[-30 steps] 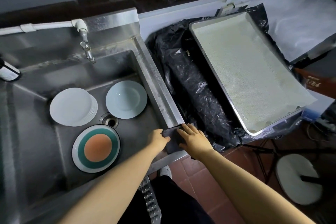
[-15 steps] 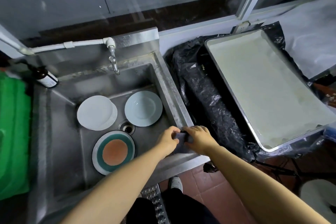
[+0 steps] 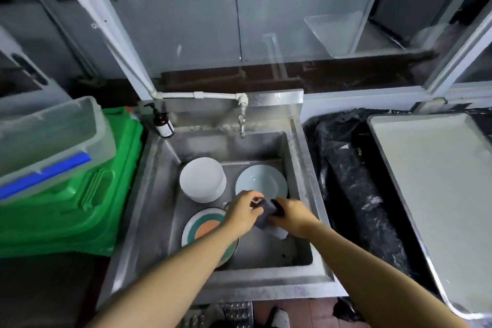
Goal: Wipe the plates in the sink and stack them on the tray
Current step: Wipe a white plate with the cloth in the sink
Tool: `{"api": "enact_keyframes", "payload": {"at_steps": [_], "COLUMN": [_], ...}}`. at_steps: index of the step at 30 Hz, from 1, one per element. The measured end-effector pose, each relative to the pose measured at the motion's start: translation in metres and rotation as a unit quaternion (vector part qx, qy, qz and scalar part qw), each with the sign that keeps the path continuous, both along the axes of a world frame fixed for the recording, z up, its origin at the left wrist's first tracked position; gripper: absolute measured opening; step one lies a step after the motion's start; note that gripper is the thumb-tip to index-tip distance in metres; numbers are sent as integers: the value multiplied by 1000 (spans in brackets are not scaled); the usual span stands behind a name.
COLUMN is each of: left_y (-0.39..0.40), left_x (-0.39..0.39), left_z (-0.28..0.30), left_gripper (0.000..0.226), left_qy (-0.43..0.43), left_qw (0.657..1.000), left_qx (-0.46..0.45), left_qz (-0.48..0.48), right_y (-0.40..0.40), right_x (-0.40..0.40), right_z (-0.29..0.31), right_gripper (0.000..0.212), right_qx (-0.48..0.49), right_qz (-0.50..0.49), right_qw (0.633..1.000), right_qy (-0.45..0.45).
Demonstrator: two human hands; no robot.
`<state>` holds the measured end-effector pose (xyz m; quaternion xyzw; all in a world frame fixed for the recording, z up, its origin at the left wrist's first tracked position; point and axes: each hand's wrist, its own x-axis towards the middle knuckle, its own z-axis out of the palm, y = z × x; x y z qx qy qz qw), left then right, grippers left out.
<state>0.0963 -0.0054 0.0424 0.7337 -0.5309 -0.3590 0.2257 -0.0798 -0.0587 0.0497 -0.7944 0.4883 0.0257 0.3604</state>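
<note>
Left hand: the left hand (image 3: 243, 212) hangs over the sink, its fingers (image 3: 256, 201) curled round one end of a dark grey folded cloth (image 3: 264, 214).
Right hand: the right hand (image 3: 292, 212) grips the cloth's other end, fingers clamped on it.
Cloth: held between both hands, above the sink floor, its pale corner hanging down.
Plates: a pale blue round plate (image 3: 262, 181) lies just beyond the hands; a stack of white round plates (image 3: 202, 179) sits beside it; a teal-ringed plate with an orange centre (image 3: 206, 226) lies partly under the left forearm.
Sink: a square stainless steel sink (image 3: 306, 168) holds all three.
Tray: a large rectangular metal tray (image 3: 436, 189) sits to the right, on black plastic sheeting (image 3: 354, 181).
Left side: a green plastic crate (image 3: 66, 210).
</note>
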Motion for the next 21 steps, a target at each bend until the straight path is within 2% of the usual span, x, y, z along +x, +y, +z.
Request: {"api": "enact_keyframes", "payload": {"at_steps": [9, 13, 21], "left_y": [30, 36, 7], "left_x": [78, 113, 192], "left_z": [10, 4, -27], "left_gripper": [31, 38, 33], "left_qy": [-41, -69, -182], "left_qw": [998, 994, 982], "left_qx": [-15, -3, 23], "left_qz": [54, 84, 39], "right_y": [-5, -8, -17], "right_x": [55, 79, 132], "right_z": [3, -4, -25], "right_gripper": [36, 41, 37], "right_qx": [-26, -28, -56], "right_qz": [-36, -41, -71], "right_qw": [999, 999, 995], "right_qy": [-18, -2, 50]}}
